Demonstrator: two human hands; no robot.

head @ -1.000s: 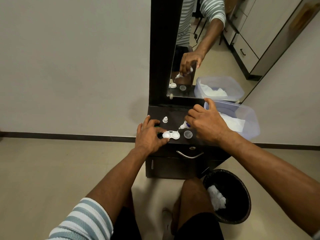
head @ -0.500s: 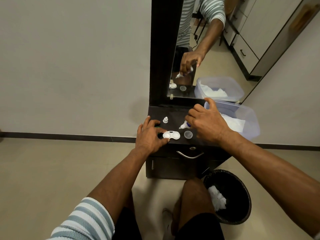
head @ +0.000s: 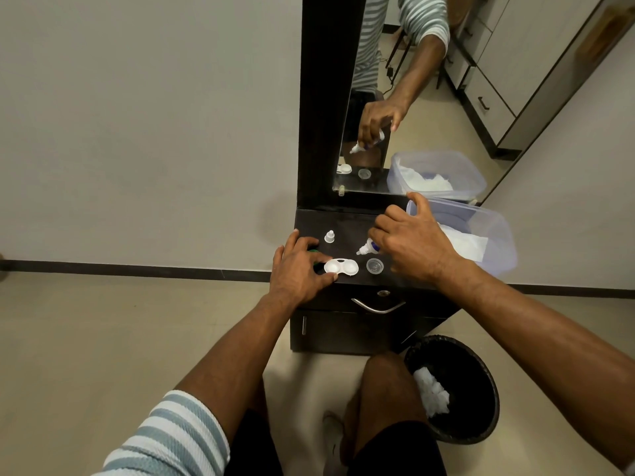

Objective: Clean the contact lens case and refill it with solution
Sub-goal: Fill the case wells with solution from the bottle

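A white two-well contact lens case lies uncapped on the dark dresser top. My left hand holds its left end between thumb and fingers, partly covering a green cap. My right hand grips a small solution bottle, tilted with its white nozzle pointing down-left just above the case's right well. The bottle's clear cap stands behind the case. A clear round lens-case cap lies to the right of the case.
A translucent plastic tub with white tissues sits at the dresser's right end. A mirror rises behind. On the floor to the right stands a black waste bin holding crumpled tissue. A drawer handle faces me.
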